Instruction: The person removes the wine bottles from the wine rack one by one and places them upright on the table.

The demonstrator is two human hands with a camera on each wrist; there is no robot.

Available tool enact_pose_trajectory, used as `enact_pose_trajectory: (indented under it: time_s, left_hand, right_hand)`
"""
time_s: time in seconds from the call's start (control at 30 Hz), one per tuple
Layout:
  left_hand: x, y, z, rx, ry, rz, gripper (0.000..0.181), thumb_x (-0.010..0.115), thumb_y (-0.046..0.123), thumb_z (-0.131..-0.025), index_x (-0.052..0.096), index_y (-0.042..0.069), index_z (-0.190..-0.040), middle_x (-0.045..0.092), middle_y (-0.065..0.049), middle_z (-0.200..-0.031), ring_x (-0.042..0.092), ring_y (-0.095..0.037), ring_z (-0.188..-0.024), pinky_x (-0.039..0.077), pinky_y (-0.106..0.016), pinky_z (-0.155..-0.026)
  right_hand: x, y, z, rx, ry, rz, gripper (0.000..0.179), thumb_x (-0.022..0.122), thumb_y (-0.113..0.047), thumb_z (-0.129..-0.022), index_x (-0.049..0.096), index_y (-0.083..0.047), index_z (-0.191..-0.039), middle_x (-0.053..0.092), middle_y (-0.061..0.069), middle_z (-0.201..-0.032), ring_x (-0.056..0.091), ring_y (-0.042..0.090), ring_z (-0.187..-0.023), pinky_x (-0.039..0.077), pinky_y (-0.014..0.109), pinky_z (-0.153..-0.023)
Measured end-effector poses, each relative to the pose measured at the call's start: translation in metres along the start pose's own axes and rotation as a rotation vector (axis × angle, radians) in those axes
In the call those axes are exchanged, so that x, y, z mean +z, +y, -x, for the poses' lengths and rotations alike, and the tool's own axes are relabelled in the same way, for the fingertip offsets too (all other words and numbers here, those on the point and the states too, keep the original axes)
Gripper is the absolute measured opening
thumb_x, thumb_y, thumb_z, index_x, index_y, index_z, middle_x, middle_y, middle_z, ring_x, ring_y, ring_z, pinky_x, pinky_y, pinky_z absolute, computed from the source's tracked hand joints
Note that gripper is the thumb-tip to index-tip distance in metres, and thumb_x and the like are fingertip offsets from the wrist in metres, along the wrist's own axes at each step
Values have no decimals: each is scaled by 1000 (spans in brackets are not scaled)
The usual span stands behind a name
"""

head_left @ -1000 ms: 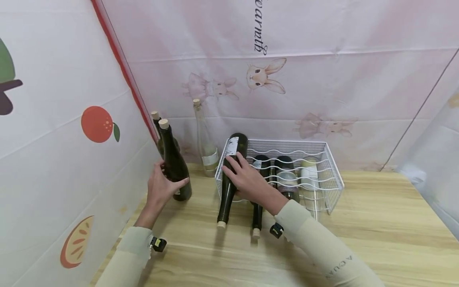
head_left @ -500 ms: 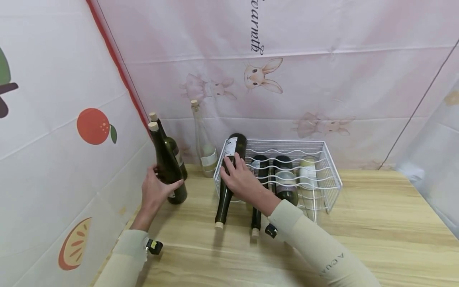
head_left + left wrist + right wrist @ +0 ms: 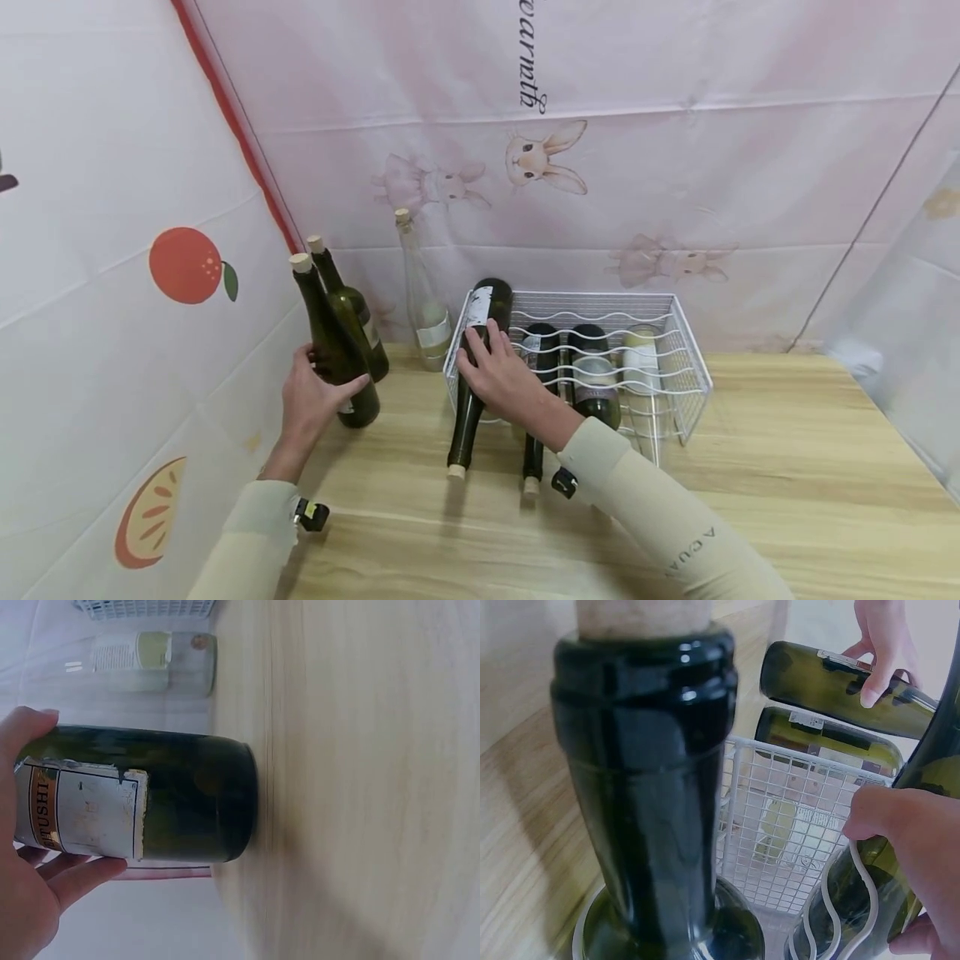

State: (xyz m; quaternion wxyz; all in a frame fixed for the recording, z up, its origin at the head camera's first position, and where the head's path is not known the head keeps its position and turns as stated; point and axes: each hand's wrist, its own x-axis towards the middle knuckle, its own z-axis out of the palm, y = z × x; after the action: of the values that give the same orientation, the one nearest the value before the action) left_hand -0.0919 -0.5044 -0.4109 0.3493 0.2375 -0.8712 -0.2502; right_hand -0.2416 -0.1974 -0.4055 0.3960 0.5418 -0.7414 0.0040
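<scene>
My left hand (image 3: pixel 311 404) grips a dark green corked wine bottle (image 3: pixel 333 333), thumb on one side and fingers round the other. The bottle leans to the left, its base close over the table. Its worn white label (image 3: pixel 82 810) faces the left wrist camera. On the rack's left end, my right hand (image 3: pixel 502 375) holds another dark wine bottle (image 3: pixel 468 425), which lies with its corked neck toward me. Thumb and fingers wrap its body in the right wrist view. Just behind the left-hand bottle stands a green corked bottle (image 3: pixel 371 333).
The white wire rack (image 3: pixel 693 375) with wavy bars carries several lying bottles, including a dark bottle (image 3: pixel 532 454), a labelled bottle (image 3: pixel 596 375) and a clear bottle (image 3: pixel 641 367). A clear corked bottle (image 3: pixel 431 321) stands left of the rack. Printed cloth walls border the wooden table (image 3: pixel 787 467).
My left hand has moved left with its bottle, whose top now tilts further left, uncovering more of the green bottle behind. My right hand stays on the rack bottle. The head view has shifted slightly.
</scene>
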Motion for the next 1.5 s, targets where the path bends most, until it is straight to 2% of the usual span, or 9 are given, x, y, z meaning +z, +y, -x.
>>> enact_pose_trajectory:
  time_s: [0.17,0.43,0.67,0.93,1.1,1.3,1.5]
  left_hand:
    - [-2,-3,-4,16,7,-4,98,95,39,-69,43,1,-143,63,-28,-130,63,-45,-114,52,-61,-96]
    - [-4,-15,-7,-38,26,22,98,94,39,-71,42,3,-145,63,-27,-131,63,-44,-116,51,-59,-97]
    - [-7,-20,-8,-38,4,22,99,92,42,-73,40,2,-147,62,-28,-133,62,-44,-117,51,-59,-98]
    - [-14,-26,-10,-52,10,27,100,92,41,-73,39,1,-147,62,-29,-133,61,-44,-119,51,-59,-99]
    - [-13,-33,-14,-54,10,21,101,91,44,-74,38,2,-149,62,-30,-133,61,-46,-118,50,-60,-99]
    - [-16,-38,-17,-62,-7,16,103,90,46,-76,35,4,-152,60,-31,-135,60,-47,-120,50,-61,-100]
    - [-20,-36,-17,-95,-58,44,107,88,49,-78,29,6,-157,56,-31,-142,57,-46,-126,48,-61,-104]
  right_hand:
    - [0,1,-1,10,1,-8,37,64,-5,-96,61,-5,-132,57,28,-144,59,55,-128,60,54,-97]
    - [-1,1,0,16,-15,-39,39,68,-7,-94,60,-5,-132,57,28,-145,58,56,-128,59,55,-98]
    - [0,0,0,22,-14,-50,37,66,-4,-95,60,-5,-132,56,28,-145,57,57,-129,59,56,-98]
    - [0,0,0,14,-20,-38,38,67,-6,-95,59,-5,-132,56,28,-145,58,56,-129,60,55,-97]
    - [-1,2,0,5,7,-56,36,68,-5,-94,60,-6,-129,57,29,-143,59,56,-127,61,55,-95]
    - [-2,4,0,-10,28,-93,39,73,-6,-88,59,-11,-125,56,28,-142,59,56,-126,60,57,-96]
    - [0,4,1,-24,21,-117,44,75,-8,-85,57,-17,-124,54,30,-142,57,59,-126,58,59,-97]
